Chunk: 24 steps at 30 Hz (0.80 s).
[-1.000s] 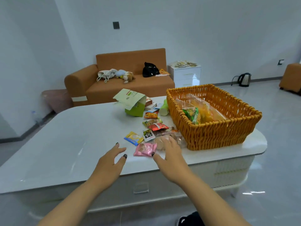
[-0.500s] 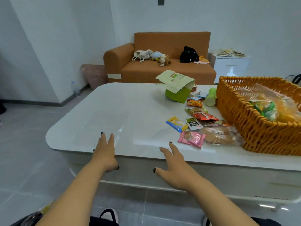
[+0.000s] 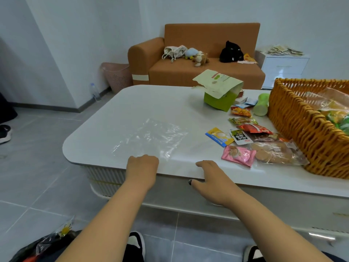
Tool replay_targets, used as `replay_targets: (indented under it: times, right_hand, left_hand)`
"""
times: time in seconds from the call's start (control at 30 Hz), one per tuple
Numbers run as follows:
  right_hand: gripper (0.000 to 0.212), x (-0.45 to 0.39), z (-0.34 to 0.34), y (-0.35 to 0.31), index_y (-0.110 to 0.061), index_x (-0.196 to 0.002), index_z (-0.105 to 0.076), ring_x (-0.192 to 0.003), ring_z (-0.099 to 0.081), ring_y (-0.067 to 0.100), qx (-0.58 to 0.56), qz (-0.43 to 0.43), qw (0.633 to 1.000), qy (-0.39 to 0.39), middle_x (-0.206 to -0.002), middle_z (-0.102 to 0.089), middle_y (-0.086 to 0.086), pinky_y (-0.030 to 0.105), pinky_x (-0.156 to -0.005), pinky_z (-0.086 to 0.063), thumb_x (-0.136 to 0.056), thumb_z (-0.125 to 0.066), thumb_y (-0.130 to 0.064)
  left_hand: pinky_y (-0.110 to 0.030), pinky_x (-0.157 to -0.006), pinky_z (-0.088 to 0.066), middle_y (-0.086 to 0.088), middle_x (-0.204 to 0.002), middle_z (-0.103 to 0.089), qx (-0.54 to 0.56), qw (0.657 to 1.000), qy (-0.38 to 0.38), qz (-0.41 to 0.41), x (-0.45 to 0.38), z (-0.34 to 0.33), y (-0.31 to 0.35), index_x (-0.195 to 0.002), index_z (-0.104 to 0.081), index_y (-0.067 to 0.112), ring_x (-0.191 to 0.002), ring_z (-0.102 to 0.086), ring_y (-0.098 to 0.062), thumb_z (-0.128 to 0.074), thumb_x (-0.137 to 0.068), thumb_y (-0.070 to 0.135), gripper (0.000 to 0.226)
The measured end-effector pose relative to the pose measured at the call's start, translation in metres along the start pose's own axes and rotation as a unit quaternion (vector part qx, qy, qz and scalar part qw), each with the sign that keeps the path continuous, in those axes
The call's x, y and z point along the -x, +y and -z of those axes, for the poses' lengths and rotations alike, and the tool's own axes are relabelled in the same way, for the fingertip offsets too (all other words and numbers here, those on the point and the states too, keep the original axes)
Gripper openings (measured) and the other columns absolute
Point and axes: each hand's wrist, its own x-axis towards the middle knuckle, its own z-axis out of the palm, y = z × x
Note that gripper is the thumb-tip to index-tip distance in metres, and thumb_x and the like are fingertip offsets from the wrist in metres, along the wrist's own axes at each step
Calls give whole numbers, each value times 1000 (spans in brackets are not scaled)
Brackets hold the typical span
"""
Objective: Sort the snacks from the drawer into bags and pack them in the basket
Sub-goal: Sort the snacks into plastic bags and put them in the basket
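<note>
Left hand [image 3: 142, 165] slid onto the clear crinkly plastic bag [image 3: 149, 138], fingers curled at its near edge; whether they're actually pinching it, can't tell. Right hand [image 3: 211, 175] loose. Flimsy, slippery film, so lift by the edge.

1. A counter [image 3: 117, 118] fills the middle of the view; a sofa [image 3: 198, 72] stands behind it, with a set of drawers [image 3: 285, 69] to the sofa's right.
2. A flat plastic bag [image 3: 151, 137] lies on the counter near its front edge, left of centre.
3. The left hand [image 3: 142, 166] rests at the bag's near edge; the right hand [image 3: 211, 176] rests on the counter's front edge, to the right of the bag.
4. A cluster of snack packets [image 3: 245, 137] lies right of the bag.
5. A basket [image 3: 302, 133] stands at the far right, touching the nearest packets, with bagged snacks [image 3: 332, 108] inside.
6. An open box [image 3: 221, 91] stands behind the packets.
</note>
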Motion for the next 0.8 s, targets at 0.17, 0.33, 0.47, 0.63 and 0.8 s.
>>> replay_targets:
  times: [0.17, 0.33, 0.47, 0.63, 0.8]
  right_hand:
    - [61, -10, 16, 9, -17, -142, -37, -119, -54, 22, -204, -108, 970, 72, -138, -49, 5, 35, -97, -45, -92, -57, -46]
    - [50, -12, 43, 32, -15, -125, -48, -93, -67, 35, -536, -258, 802, 45, -118, -58, 18, 44, -71, -58, -86, -68, -38]
    - [17, -15, 57, 45, -5, -104, -51, -68, -69, 24, -540, -264, 792, 106, -99, -64, 14, 37, -62, -58, -91, -53, 5]
    - [32, -11, 75, 50, -9, -101, -61, -61, -70, 19, -445, -189, 867, 116, -94, -72, 15, 34, -63, -58, -86, -46, 15]
    - [36, 1, 93, 51, -9, -111, -61, -85, -73, 31, -400, -92, 912, -17, -102, -73, 14, 34, -64, -59, -92, -43, 15]
  left_hand:
    - [-27, -85, -43, 5, -120, -63, 127, 991, 27, -39, 11, 23, 28, -127, -61, 31, -109, -59, -20, -48, -92, 3, 47]
    - [-26, -91, -48, 15, -112, -69, 267, 952, -1, -149, 34, 45, 43, -106, -74, 35, -109, -59, -6, -56, -94, 18, 28]
    - [-17, -91, -48, 20, -100, -73, 386, 895, -87, -205, 41, 48, 42, -98, -77, 30, -95, -61, 12, -71, -85, 19, 18]
    - [-18, -99, -47, 20, -111, -69, 481, 835, -157, -215, 31, 49, 37, -122, -62, 36, -103, -61, 12, -84, -70, 45, 57]
    - [-22, -108, -37, 17, -140, -46, 477, 871, 13, -119, 10, 45, 35, -142, -44, 33, -125, -45, 4, -67, -87, 44, 60]
